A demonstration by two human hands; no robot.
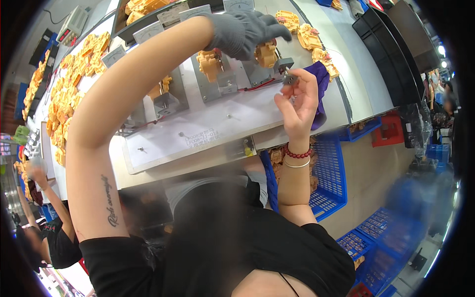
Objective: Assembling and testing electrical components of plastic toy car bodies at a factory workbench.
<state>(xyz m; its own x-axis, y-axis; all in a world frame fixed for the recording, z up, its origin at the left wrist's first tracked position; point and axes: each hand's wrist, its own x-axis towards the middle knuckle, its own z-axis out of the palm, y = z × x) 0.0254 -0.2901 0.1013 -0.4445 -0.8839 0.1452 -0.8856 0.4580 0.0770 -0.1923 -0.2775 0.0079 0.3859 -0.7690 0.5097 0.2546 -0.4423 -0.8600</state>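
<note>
I can see the left hand (243, 35) in a soft gray knit glove, reaching over a bumpy yellow plastic part (267, 55). That part sits in a metal stand on the white table (341, 49). The glove hides its own grip, so I can't tell if it is clamped or loose. The right hand (301, 101) is bare, with round red beads (298, 154) at the wrist. Its fingertips touch a small gray metal block (290, 79), but its thumb stands apart, so that grip is open. A crumpled purple cloth (319, 111) lies just beside it. More knobbly yellow parts (64, 109) are heaped at the left (what a big pile!). Flat square meters (148, 32) have pale faces. A long, smooth white board (247, 116) has dark printing on it, and curly dark letters (110, 200) mark the left arm.
</note>
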